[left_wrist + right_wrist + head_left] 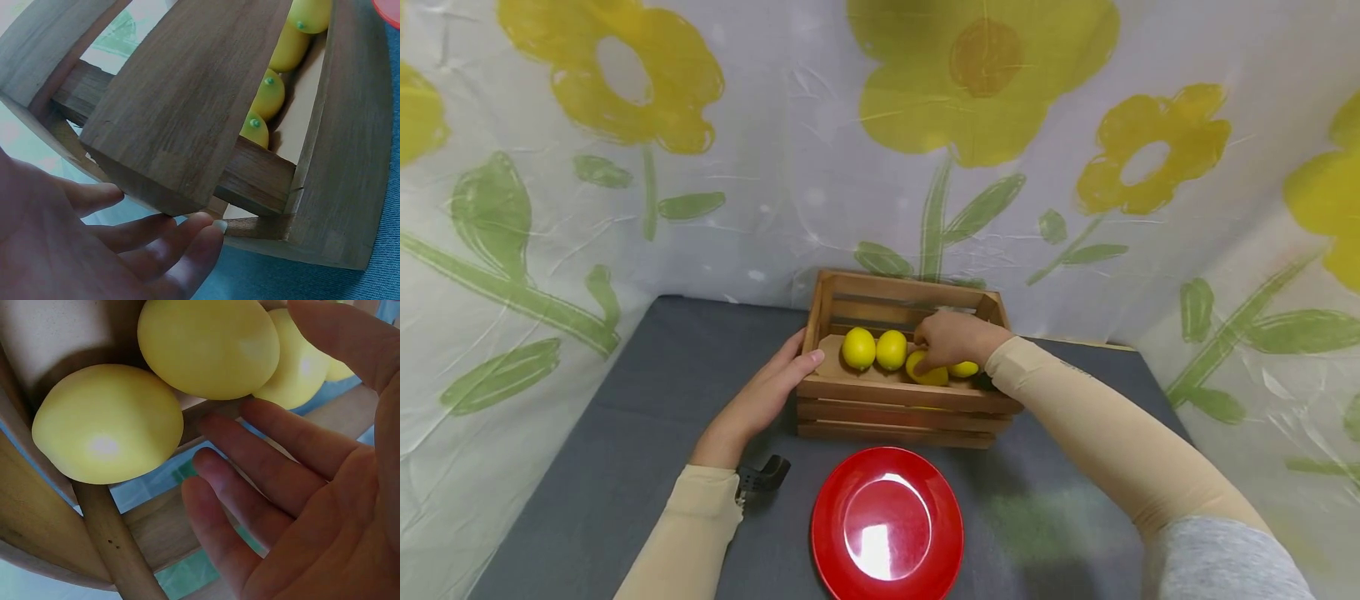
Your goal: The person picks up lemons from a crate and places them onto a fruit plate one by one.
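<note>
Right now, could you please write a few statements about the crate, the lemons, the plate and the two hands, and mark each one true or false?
1. The lemons lie inside the wooden crate. True.
2. The red plate holds one lemon. False: the plate holds nothing; every lemon is in the crate.
3. The left hand rests against the crate's left end. True.
4. The right hand lies flat on the plate. False: it reaches into the crate, over the lemons at its right side.
5. The plate stands behind the crate, by the flowered cloth. False: it lies in front of the crate, nearer the person.
</note>
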